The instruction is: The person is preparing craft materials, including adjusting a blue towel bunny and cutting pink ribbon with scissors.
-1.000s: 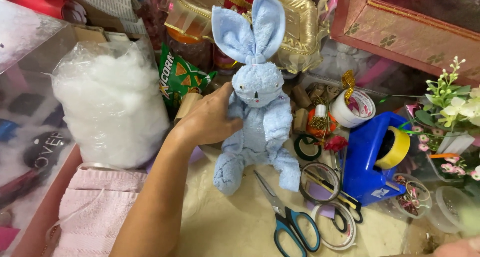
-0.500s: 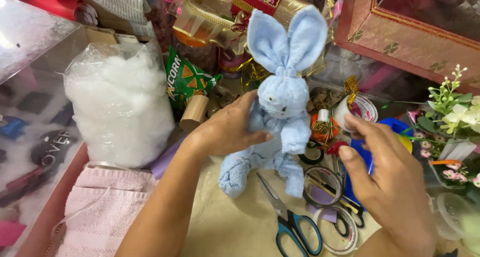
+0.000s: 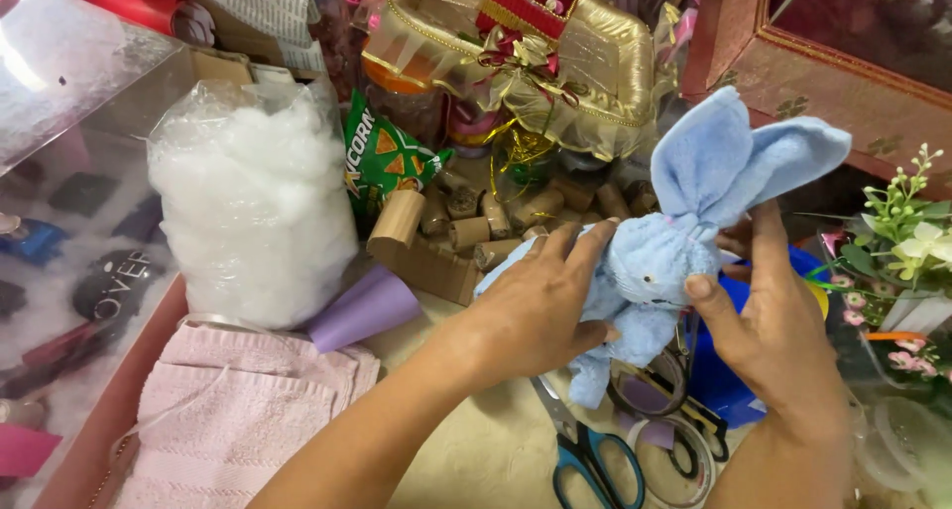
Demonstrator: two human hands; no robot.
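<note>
Together held blue towel bunny between left hand and right hand, fingers curled loosely around body. Scissors lay just below left fingers, tape rolls beneath the right thumb.

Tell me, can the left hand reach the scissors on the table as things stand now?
Probably yes. The scissors lie uncovered just below the left hand, with nothing on top of them. But that hand is holding the blue towel bunny together with the right hand, so it must let go first.
</note>
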